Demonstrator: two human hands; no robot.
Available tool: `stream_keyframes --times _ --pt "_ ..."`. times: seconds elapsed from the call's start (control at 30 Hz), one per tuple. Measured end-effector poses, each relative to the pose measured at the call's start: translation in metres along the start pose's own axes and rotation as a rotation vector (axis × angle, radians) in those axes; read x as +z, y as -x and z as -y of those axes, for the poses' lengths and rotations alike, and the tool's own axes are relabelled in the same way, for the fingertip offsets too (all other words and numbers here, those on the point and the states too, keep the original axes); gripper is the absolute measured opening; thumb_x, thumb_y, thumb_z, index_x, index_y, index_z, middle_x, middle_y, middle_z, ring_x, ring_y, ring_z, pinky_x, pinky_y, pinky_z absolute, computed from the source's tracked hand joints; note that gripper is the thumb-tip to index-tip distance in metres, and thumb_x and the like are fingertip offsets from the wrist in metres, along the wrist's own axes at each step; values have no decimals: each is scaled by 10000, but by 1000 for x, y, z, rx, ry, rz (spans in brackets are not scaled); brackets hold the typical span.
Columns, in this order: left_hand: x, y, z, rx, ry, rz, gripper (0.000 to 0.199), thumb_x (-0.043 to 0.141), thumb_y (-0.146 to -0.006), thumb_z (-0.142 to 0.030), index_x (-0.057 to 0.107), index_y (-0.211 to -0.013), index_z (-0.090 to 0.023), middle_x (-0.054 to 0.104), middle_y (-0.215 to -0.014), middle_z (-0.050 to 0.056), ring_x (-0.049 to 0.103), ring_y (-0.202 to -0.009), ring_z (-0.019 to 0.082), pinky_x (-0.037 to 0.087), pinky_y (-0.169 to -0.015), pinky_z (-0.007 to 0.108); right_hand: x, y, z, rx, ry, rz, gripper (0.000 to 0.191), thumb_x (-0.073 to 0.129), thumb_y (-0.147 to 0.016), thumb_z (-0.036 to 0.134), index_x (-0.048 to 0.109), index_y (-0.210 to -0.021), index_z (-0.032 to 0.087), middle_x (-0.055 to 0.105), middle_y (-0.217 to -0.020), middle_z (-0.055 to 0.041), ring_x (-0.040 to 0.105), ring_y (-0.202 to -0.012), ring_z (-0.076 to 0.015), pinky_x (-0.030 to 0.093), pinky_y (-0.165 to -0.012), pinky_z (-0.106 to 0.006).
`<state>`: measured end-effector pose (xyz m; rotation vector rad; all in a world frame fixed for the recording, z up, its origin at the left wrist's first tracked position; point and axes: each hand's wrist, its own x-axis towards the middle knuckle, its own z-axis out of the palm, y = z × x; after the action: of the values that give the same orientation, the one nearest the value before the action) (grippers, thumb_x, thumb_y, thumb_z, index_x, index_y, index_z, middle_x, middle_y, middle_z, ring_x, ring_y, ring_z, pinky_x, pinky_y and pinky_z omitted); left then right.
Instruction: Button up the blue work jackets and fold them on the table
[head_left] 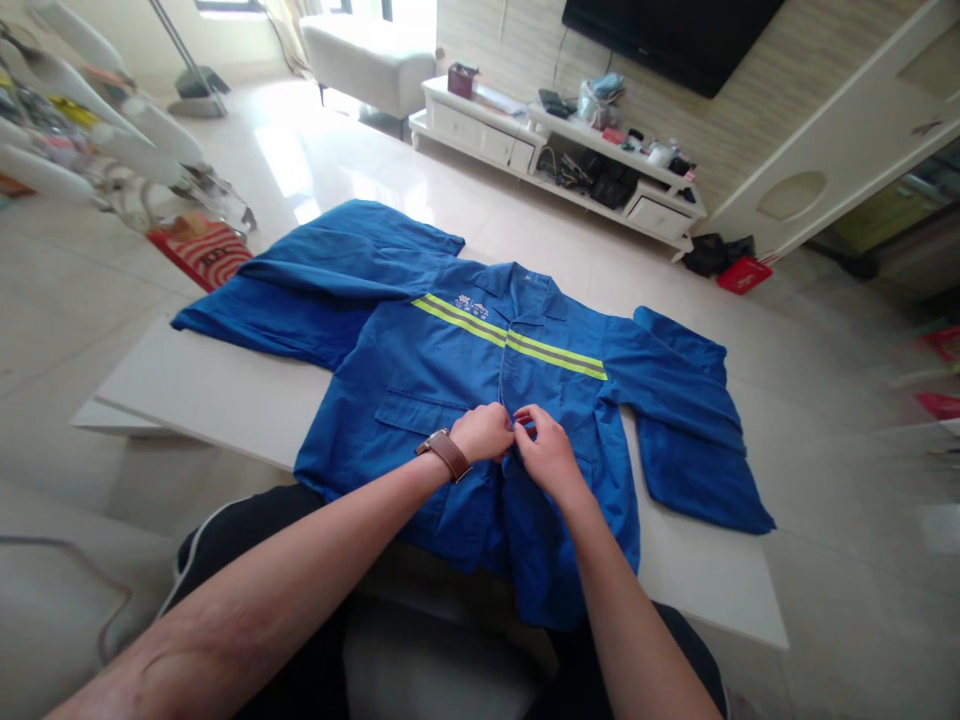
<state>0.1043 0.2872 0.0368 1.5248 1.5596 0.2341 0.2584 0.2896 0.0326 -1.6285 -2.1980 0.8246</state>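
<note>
A blue work jacket (420, 360) lies front side up with its sleeves spread, a yellow-green and grey stripe across the chest. My left hand (484, 433), with a brown watch strap at the wrist, is closed on the jacket's front edge near the middle. Touching or almost touching it, my right hand (544, 447) has its thumb and fingers pinched at the same front opening. Whatever small part lies between the fingertips is hidden. The collar points away from me, and the lower hem hangs over the near table edge.
The white table (217, 390) shows beside the jacket. Beyond it stand a low white cabinet (480, 140) with items on it and a pale ottoman (367, 60). A red-striped bag (202, 250) hangs at the left; a red box (744, 275) sits on the floor.
</note>
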Motion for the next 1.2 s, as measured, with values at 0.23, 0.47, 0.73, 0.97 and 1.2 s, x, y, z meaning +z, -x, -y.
stream_keyframes --times 0.23,0.47,0.73,0.97,1.2 --pt "2 1 8 17 5 13 197 565 -821 -239 724 -711 -200 766 -706 50 742 -750 178 540 -690 231 -4 9 8 -24 116 131 357 423 -1020 247 684 -1262 275 660 -1316 -40 643 -1141 -192 477 -979 -258" --pt "1 2 13 40 34 7 200 564 -831 -268 696 -692 -208 756 -673 34 734 -703 168 512 -630 216 -5 8 8 -15 149 173 336 412 -1041 293 676 -1248 275 693 -1299 -25 649 -1136 -193 461 -942 -258" --pt "1 6 8 35 49 -6 171 597 -813 -299 691 -700 -213 747 -662 28 724 -694 174 520 -659 233 -11 4 6 207 371 218 425 376 -1059 466 727 -999 233 734 -1128 -103 679 -999 -260 433 -769 -303" --pt "6 1 10 143 123 31 156 556 -753 -156 660 -639 -182 722 -629 32 698 -661 161 495 -622 221 1 -3 -11 32 171 172 324 421 -1053 310 722 -990 207 708 -1077 -80 638 -1026 -196 425 -865 -262" --pt "4 -5 21 233 183 150 188 550 -790 -130 738 -788 -131 767 -774 49 702 -765 177 517 -674 234 3 -12 -20 1 -149 284 330 415 -1006 237 722 -1116 185 716 -1200 -77 635 -1126 -196 444 -1001 -284"
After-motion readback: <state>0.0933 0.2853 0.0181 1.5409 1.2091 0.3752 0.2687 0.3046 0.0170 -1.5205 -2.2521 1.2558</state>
